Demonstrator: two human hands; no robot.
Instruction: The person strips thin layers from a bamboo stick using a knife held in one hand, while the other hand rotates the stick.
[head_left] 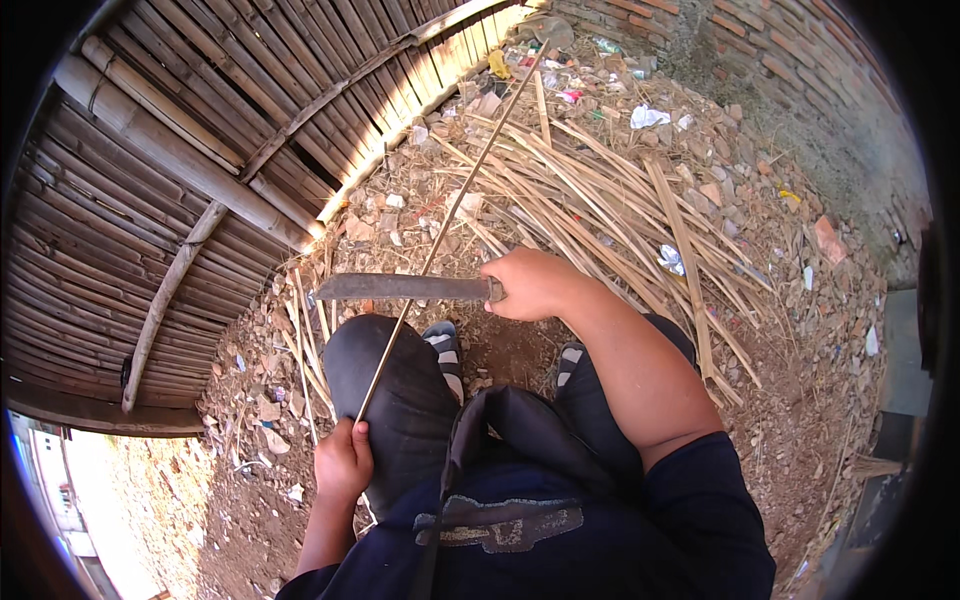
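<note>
My right hand [530,284] grips the handle of a machete [410,287], its fingers wrapped round the wood. The dark, flat blade points left and crosses a long thin bamboo strip [455,205]. Whether blade and strip touch, I cannot tell. My left hand [343,462] closes on the near end of this strip beside my left knee. From there the strip slants up and away to the right, over the far rubble. Below the blade are my bent knees in dark trousers and my feet in striped sandals [446,360].
A loose pile of split bamboo strips [600,215] lies ahead and to the right. A few more strips [305,345] lie by my left knee. Left stands a bamboo slat wall [200,150]; a brick wall [800,90] rises far right. Stones and litter cover the ground.
</note>
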